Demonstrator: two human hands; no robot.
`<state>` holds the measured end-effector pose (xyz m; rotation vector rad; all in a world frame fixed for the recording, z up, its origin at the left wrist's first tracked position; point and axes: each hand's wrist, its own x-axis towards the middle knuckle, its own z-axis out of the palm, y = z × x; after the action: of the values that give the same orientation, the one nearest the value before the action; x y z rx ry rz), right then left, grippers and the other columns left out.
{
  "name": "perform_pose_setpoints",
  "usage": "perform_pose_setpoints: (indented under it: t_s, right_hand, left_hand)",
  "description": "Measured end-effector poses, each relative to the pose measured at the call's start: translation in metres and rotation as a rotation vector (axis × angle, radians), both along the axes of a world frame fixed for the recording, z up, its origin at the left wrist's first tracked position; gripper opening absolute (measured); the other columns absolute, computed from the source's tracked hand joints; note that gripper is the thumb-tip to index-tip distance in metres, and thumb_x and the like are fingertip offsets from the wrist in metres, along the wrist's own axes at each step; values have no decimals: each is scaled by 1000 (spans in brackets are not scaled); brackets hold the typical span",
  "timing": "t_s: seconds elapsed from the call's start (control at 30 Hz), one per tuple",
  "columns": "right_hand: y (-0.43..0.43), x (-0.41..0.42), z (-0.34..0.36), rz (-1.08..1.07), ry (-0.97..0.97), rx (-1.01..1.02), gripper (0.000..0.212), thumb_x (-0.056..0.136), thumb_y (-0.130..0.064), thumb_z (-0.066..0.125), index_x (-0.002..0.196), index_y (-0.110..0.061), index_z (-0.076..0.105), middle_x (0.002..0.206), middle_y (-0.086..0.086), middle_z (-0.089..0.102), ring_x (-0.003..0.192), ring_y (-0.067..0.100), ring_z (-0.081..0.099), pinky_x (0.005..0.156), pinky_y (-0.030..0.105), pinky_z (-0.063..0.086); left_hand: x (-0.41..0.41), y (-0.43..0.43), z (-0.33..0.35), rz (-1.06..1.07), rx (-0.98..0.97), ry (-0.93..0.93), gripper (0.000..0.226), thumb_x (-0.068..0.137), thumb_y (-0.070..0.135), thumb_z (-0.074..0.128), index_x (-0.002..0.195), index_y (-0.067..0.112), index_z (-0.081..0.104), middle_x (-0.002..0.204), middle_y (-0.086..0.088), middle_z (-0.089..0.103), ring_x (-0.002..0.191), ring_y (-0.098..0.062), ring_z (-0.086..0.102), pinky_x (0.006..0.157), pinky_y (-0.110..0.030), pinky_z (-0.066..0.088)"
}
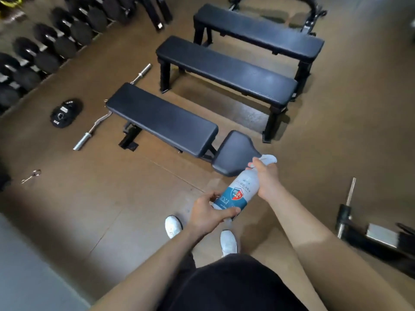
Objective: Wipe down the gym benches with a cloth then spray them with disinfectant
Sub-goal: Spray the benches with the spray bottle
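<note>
The left grip [208,211] is clasping the base of the disinfectant bottle [238,191]; the right grip [267,176] is holding its top and a white cloth [269,158]. Its fill level is not showing.

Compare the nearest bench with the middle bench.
The nearest bench has two separate pads; the middle bench has one long pad. The nearest bench sits on a central frame; the middle bench stands on legs at its ends. Both are black and padded.
</note>
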<state>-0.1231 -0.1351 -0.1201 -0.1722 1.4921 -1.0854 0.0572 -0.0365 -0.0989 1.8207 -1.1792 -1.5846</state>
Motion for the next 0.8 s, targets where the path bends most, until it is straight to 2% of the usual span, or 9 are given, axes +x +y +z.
perform_pose_setpoints:
  t_s: [0.13,0.2,0.3,0.43,0.53,0.57,0.63,0.7,0.8]
  right_hand:
    - [-11,-3,-2,-46,8,-6,16,93,-7,69,103,-12,58,94,9,67,71,20,71,63,33,59]
    - [-18,1,-5,-50,20,10,19,93,-8,70,107,-11,58,97,8,68,73,21,74,64,35,60]
    - [-31,18,-14,-107,16,56,11,96,-8,65,99,-10,55,84,7,64,63,21,67,68,36,56]
    - [-43,50,-24,-165,51,124,8,97,-10,65,96,-8,56,81,8,64,59,20,66,62,33,56]
    - [-48,68,-31,-166,111,178,16,94,-6,68,106,-6,58,86,8,70,54,18,69,57,31,57]
    - [-49,72,-33,-150,135,205,23,93,-8,69,113,-8,56,84,7,71,51,16,69,53,29,56]
    - [-47,82,-35,-162,152,233,30,92,-12,70,117,-10,53,88,8,71,49,13,69,46,25,54]
    - [-44,87,-39,-237,192,250,24,93,-13,68,111,-10,53,86,8,68,51,16,68,46,26,53]
    - [-38,89,-49,-238,192,271,24,94,-22,66,112,-11,55,84,8,66,64,23,67,56,32,56]
  left_hand:
    - [4,-22,-6,-43,12,36,77,47,53,93,113,23,70,105,-1,70,86,-22,76,72,-43,66]
    - [10,-32,-8,-76,39,58,66,55,42,98,111,21,70,103,0,70,84,-20,76,70,-42,66]
    - [31,-47,-15,-119,60,80,48,65,30,98,103,24,70,97,3,70,83,-17,74,70,-40,65]
    - [69,-72,-25,-151,136,110,59,51,44,97,101,24,72,96,5,73,88,-21,76,78,-49,64]
    - [94,-85,-33,-184,179,130,45,67,25,97,105,17,73,95,5,71,74,-4,73,64,-32,63]
    - [100,-89,-35,-195,192,134,43,69,22,95,105,16,73,94,5,72,71,-4,73,60,-29,61]
    - [110,-95,-41,-222,227,164,43,69,22,96,105,16,74,90,4,75,73,-15,76,62,-36,63]
    - [116,-98,-45,-240,258,193,48,68,19,97,109,12,73,87,6,75,73,-14,76,64,-34,63]
    - [119,-101,-51,-265,278,204,56,69,17,96,118,10,71,95,8,74,77,-9,76,70,-36,64]
